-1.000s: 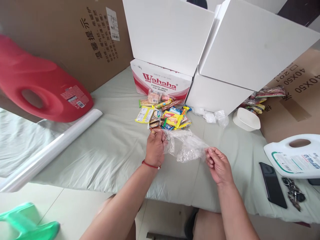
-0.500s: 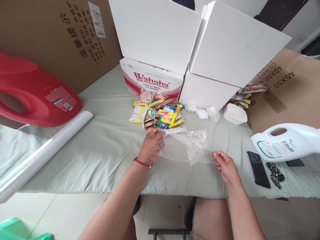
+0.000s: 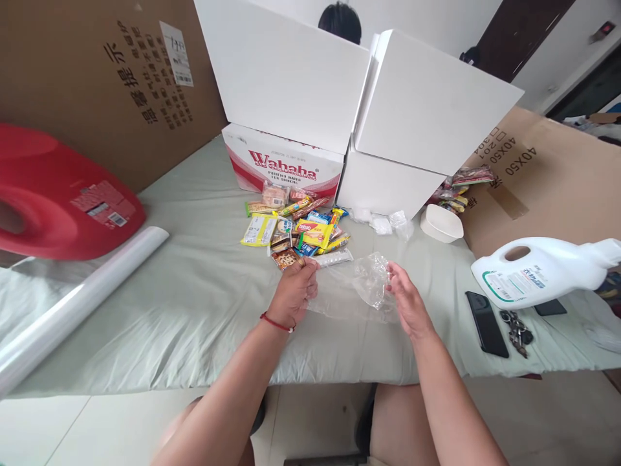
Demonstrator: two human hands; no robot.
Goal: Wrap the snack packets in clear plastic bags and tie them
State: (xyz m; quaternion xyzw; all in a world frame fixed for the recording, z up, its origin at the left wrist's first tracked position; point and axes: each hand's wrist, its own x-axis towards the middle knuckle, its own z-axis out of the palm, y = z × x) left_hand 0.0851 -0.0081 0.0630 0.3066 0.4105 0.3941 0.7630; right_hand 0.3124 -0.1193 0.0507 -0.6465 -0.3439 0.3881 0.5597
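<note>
My left hand, with a red string at the wrist, is closed on one edge of a clear plastic bag lying crumpled on the pale green cloth. On the bag's right side my right hand pinches its upper edge between the fingers. Just beyond both hands lies a pile of several wrapped snacks, with a yellow wafer pack in the middle.
Behind the snacks stands a red-and-white Wahaha box with white boxes above it. A red jug and film roll lie left. A white bowl, white jug, phone and keys lie right. A person's head shows behind.
My right hand has moved left and up along the bag, closer to my left hand, folding the bag smaller. The view has tilted upward, bringing a person's head into sight.
</note>
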